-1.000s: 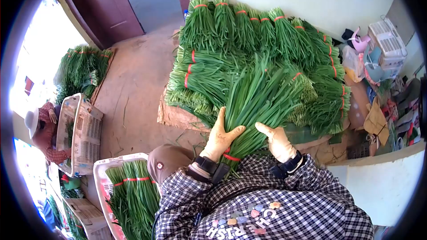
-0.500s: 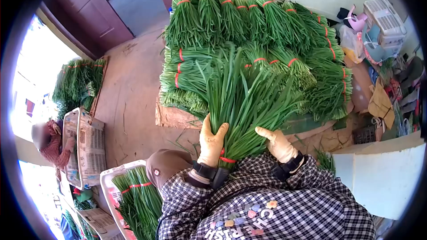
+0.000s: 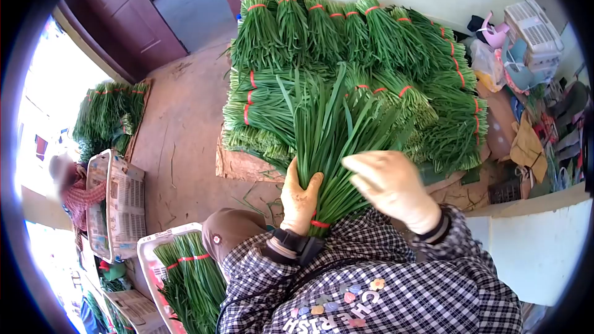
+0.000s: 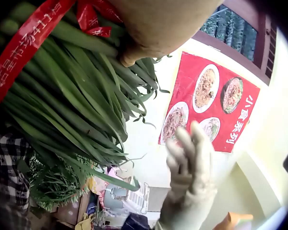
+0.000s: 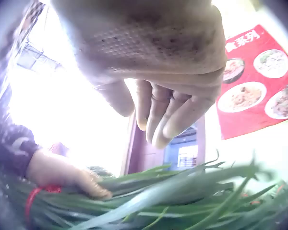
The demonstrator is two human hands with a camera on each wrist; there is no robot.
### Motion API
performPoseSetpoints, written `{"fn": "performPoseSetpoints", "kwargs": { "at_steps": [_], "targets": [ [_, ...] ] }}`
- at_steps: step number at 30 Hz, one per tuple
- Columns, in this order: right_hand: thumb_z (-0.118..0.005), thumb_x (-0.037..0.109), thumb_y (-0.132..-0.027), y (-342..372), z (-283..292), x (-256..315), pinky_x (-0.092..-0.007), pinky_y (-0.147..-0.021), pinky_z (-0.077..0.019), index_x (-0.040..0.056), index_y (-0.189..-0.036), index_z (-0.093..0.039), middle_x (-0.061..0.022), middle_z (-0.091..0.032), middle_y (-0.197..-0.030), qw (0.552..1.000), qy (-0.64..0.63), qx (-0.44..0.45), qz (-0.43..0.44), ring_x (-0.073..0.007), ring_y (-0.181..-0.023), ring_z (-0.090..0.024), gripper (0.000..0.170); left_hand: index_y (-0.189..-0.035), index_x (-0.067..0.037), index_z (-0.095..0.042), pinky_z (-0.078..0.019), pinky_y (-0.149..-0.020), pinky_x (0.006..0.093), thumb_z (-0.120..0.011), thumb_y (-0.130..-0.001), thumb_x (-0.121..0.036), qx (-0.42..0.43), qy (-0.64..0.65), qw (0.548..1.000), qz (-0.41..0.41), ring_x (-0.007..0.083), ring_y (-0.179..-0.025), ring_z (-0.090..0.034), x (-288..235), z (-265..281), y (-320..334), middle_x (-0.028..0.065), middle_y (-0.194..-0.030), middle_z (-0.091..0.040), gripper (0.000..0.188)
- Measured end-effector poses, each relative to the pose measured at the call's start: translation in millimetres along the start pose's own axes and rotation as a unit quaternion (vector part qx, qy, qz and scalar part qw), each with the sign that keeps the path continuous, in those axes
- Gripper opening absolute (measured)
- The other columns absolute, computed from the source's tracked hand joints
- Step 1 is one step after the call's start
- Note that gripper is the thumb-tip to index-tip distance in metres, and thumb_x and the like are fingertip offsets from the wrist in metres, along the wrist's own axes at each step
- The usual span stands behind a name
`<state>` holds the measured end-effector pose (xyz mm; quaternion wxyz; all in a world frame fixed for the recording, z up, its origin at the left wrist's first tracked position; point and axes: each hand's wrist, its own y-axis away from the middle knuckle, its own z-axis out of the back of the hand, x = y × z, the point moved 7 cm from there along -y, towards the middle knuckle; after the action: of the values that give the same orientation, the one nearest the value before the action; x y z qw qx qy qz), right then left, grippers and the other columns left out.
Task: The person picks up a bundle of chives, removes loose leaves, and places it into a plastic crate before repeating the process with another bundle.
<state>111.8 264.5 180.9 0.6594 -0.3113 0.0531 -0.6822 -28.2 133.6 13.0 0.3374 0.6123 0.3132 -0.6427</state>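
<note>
My gloved left hand holds a bundle of garlic chives near its base, thumb toward the leaves. A printed red tape binds the bundle just below that hand. The long leaves fan out away from my body. Over the right side of the bundle my gloved right hand is lifted and slightly blurred, nothing in it. From the right wrist, its fingers hang loosely above the leaves, apart from them.
Many tied chive bundles are stacked against the wall ahead. At lower left stands a crate holding more bundles. Farther left, another person is beside a tall basket. Bags and boxes crowd the right side.
My right hand has risen from beside the leaves and moved inward over the bundle. My left hand keeps its hold; the bundle came slightly left and more upright earlier.
</note>
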Motion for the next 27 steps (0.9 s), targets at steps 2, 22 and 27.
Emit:
{"fn": "performPoseSetpoints", "kwargs": {
  "at_steps": [2, 22, 27],
  "targets": [
    [-0.07, 0.019, -0.092, -3, -37, 14, -0.0376, -0.083, -0.0563, 0.0021, -0.118, -0.07, -0.0093, -0.073, -0.102, 0.991, 0.029, -0.036, 0.126, -0.0262, -0.093, -0.07, 0.031, -0.149, 0.006, -0.047, -0.0527, -0.1, 0.0333, -0.074, -0.095, -0.009, -0.005, -0.015, 1.0, -0.015, 0.0208, -0.114, -0.066, 1, 0, 0, 0.0154, -0.13, -0.068, 0.062],
    [-0.071, 0.002, -0.093, 38, -88, -56, -0.0368, -0.082, -0.0591, 0.0101, -0.119, -0.068, -0.0125, -0.074, -0.11, 0.961, -0.178, -0.105, -0.183, -0.0312, -0.095, -0.074, 0.027, -0.145, 0.006, -0.05, -0.0544, -0.095, 0.0316, -0.072, -0.097, -0.006, -0.022, 0.105, 0.993, 0.042, 0.0203, -0.108, -0.066, 5, 8, 0, 0.0141, -0.126, -0.068, 0.054],
    [-0.074, 0.013, -0.093, 30, -86, -57, -0.0361, -0.076, -0.0589, 0.0108, -0.117, -0.068, -0.0108, -0.075, -0.106, 0.972, -0.105, -0.095, -0.19, -0.0303, -0.09, -0.074, 0.024, -0.147, 0.005, -0.049, -0.0542, -0.096, 0.0323, -0.073, -0.097, -0.008, -0.021, 0.083, 0.996, 0.028, 0.0203, -0.11, -0.066, 5, 8, 1, 0.0146, -0.128, -0.068, 0.057]
  ]
}}
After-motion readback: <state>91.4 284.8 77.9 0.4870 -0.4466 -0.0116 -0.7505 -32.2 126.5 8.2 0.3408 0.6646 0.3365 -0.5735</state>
